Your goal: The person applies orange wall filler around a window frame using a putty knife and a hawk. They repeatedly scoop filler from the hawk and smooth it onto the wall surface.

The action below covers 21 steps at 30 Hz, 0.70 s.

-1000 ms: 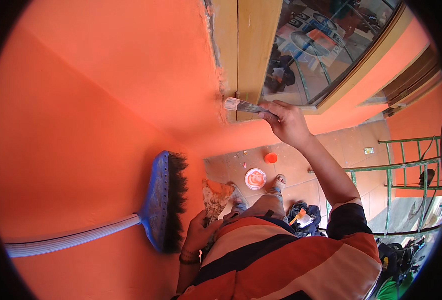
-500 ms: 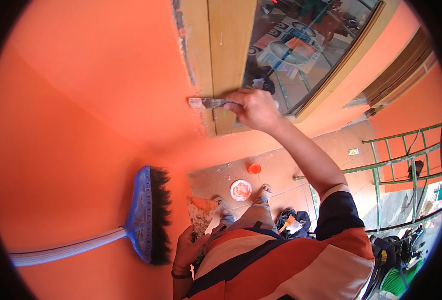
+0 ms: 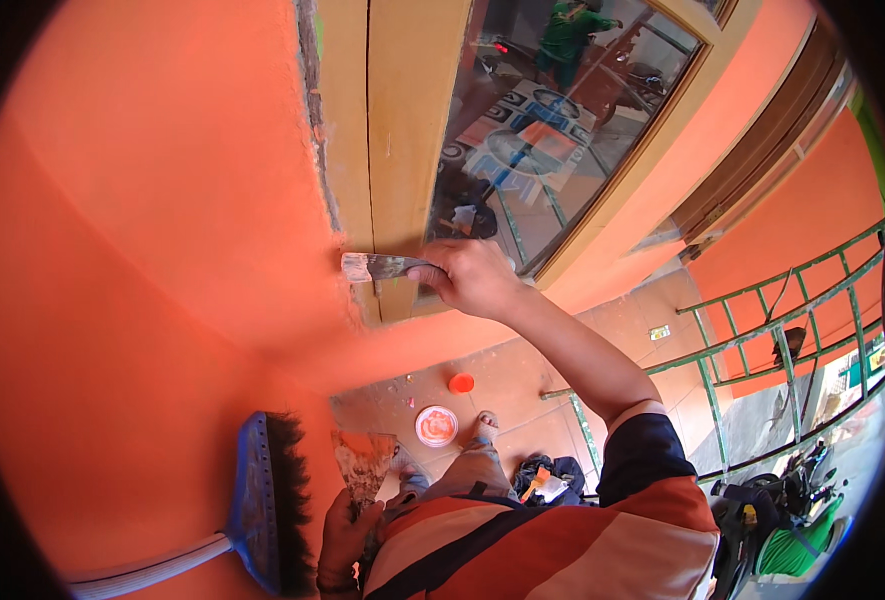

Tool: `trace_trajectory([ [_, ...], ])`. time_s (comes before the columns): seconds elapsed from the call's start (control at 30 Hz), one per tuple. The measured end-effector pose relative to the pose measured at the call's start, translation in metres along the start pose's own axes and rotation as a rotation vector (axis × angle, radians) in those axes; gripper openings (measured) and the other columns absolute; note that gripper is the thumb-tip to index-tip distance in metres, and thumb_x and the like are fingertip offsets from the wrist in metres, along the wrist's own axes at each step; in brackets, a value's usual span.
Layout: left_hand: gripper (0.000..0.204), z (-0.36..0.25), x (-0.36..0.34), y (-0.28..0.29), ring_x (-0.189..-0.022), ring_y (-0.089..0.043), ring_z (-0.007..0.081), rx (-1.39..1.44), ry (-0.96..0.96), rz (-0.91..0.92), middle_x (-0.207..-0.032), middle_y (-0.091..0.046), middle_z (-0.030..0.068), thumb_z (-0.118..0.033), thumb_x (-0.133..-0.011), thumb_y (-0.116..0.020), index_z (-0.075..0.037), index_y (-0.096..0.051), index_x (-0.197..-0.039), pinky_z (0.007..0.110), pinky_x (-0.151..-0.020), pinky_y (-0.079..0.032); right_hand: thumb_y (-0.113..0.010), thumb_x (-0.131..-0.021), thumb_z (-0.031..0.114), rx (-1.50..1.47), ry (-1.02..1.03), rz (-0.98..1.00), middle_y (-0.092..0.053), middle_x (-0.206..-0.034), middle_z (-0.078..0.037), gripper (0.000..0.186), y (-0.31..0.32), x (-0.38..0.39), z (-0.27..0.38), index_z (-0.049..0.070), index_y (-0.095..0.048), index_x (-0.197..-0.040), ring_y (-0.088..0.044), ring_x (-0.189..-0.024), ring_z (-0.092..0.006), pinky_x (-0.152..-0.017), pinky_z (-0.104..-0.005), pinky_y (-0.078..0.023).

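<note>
My right hand [image 3: 477,280] is closed around the handle of a putty knife [image 3: 370,266]. Its blade, smeared with pale pinkish filler, points left and lies at the rough seam between the orange wall [image 3: 182,200] and the tan wooden frame [image 3: 394,150]. Cracked grey patches run up this seam above the blade. Low in front of my body, my left hand [image 3: 344,535] grips a wide, flat scraper plate [image 3: 364,462] coated with orange and whitish smears. Part of that plate is hidden by my fingers.
A blue broom [image 3: 257,505] with dark bristles leans at lower left. On the tiled floor by my feet are a tub of orange-and-white paste [image 3: 436,426], an orange lid or cup [image 3: 461,383] and a dark bag [image 3: 547,480]. A green metal ladder [image 3: 752,335] lies at right, beside glass [image 3: 552,120].
The whole view has shifted, so the wall, frame and broom sit lower and further left. The putty knife stays at the seam, its blade tip slightly further right against it. Both hands keep their holds.
</note>
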<state>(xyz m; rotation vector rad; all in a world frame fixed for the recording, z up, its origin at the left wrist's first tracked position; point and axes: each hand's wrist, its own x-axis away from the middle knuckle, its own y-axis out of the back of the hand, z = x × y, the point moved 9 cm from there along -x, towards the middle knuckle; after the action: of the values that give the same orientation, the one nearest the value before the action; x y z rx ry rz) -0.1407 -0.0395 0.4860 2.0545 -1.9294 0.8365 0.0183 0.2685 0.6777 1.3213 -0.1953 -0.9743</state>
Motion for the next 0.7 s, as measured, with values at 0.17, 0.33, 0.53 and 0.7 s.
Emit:
trace_trajectory([
  [0.17, 0.024, 0.0, -0.004, -0.004, -0.068, -0.059, 0.0101, 0.019, -0.016, 0.019, -0.083, -0.061, 0.004, -0.005, -0.089, -0.062, 0.0, -0.054, -0.112, 0.024, -0.06, -0.048, -0.067, -0.086, 0.027, -0.007, 0.002, 0.028, -0.067, -0.084, -0.012, 0.019, 0.003, 0.003, -0.001, 0.009, -0.067, -0.094, -0.065, -0.076, -0.0341, -0.062, -0.0471, -0.051],
  [0.33, 0.022, 0.018, -0.003, -0.002, -0.069, -0.055, 0.0071, 0.0, 0.033, 0.014, -0.084, -0.06, 0.0018, -0.005, -0.091, -0.06, -0.001, -0.055, -0.112, 0.023, -0.061, -0.046, -0.07, -0.084, 0.028, -0.001, 0.033, -0.046, -0.066, -0.086, -0.01, 0.021, -0.001, 0.002, -0.013, 0.009, -0.069, -0.092, -0.065, -0.074, -0.0333, -0.062, -0.0453, -0.053],
  [0.53, 0.022, 0.015, -0.006, 0.001, -0.068, -0.053, 0.0055, -0.005, 0.01, -0.021, -0.086, -0.059, -0.0007, -0.005, -0.091, -0.062, -0.001, -0.055, -0.111, 0.022, -0.06, -0.044, -0.073, -0.082, 0.03, 0.001, 0.001, -0.062, -0.065, -0.084, -0.008, 0.023, -0.007, -0.002, -0.023, 0.008, -0.068, -0.089, -0.065, -0.069, -0.0327, -0.058, -0.0428, -0.052],
  [0.7, 0.021, 0.014, -0.005, 0.001, -0.068, -0.053, 0.0055, -0.036, 0.019, -0.012, -0.086, -0.059, -0.0002, -0.005, -0.091, -0.062, -0.001, -0.056, -0.11, 0.021, -0.059, -0.044, -0.077, -0.079, 0.027, -0.004, 0.052, -0.109, -0.064, -0.081, -0.009, 0.025, -0.003, -0.007, -0.014, 0.005, -0.067, -0.086, -0.064, -0.065, -0.031, -0.055, -0.0395, -0.049],
])
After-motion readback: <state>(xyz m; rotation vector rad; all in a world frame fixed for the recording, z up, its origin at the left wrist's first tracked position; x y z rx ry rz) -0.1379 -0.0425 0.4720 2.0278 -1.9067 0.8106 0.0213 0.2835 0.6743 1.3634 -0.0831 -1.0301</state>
